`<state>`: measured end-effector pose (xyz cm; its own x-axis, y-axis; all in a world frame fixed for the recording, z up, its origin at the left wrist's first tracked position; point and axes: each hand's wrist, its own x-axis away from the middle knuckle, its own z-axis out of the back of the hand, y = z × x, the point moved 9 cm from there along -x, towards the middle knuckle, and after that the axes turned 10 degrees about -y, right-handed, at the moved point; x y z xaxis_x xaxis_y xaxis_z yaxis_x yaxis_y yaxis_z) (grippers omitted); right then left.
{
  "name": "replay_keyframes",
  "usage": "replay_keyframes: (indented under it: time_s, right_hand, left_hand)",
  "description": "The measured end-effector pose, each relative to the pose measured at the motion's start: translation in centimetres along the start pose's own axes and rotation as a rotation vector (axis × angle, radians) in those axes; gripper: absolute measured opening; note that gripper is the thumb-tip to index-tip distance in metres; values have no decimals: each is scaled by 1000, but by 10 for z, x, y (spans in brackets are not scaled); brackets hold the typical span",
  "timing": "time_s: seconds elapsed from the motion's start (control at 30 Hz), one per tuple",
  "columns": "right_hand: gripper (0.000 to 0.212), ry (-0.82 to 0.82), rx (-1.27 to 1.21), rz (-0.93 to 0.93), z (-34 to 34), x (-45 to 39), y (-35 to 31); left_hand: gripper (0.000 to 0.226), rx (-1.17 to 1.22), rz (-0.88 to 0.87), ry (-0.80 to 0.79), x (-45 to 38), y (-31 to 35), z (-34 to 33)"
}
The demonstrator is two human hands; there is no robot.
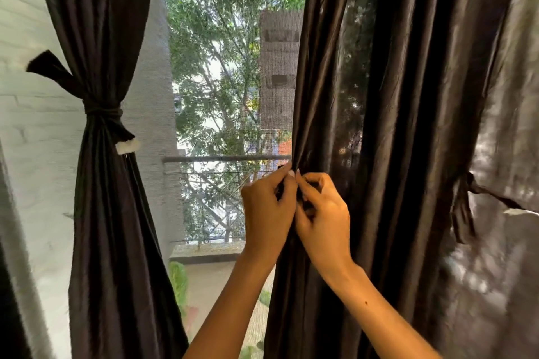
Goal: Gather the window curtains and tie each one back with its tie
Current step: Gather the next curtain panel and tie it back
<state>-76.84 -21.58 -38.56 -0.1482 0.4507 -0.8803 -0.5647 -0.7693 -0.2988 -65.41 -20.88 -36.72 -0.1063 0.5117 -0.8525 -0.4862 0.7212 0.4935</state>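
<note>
both hands meet at the inner edge of the right curtain [393,125], left hand [267,210] and right hand [323,216] each with its grip pinched on the dark fabric's gathered folds. its tie [463,207] hangs loose further right. at left, the left curtain [108,213] is already bound by a knotted tie [102,114]. between them, a mesh-screened window [221,67] shows trees, a balcony railing [221,158] and a white brick wall [35,125].

Both bare forearms reach up from the near edge, converging mid-scene. The left hand [267,207] and right hand [322,213] meet, fingertips touching, fingers curled in what looks like a pinch, thumbs uppermost.
</note>
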Motion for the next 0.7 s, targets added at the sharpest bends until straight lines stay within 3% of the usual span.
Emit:
replay_keyframes:
  time_s: [0.13, 0.3, 0.43, 0.5, 0.6, 0.7]
  right_hand:
    - [37, -31, -46, 3, -2, 0, 1]
    - [33, -130, -156, 0, -7, -1, 6]
    - [29, 38, -167, -125, 16, -8, 36]
    - [53, 79, -175, -246, 20, -14, 58]
    - [96, 14, -333, -378, 6, -21, 86]
    - [108, -30, -564, -507, -10, -28, 104]
  left_hand:
    - [13, 59, 41, 11, -3, 2, 7]
    - [17, 88, 107, 17, -8, -5, 14]
    - [15, 87, 145, 67, -10, -10, 22]
    - [16, 82, 158, 79, -10, -12, 25]
    - [17, 74, 166, 74, -10, -15, 28]
    - [17, 107, 198, 71, -11, -20, 29]
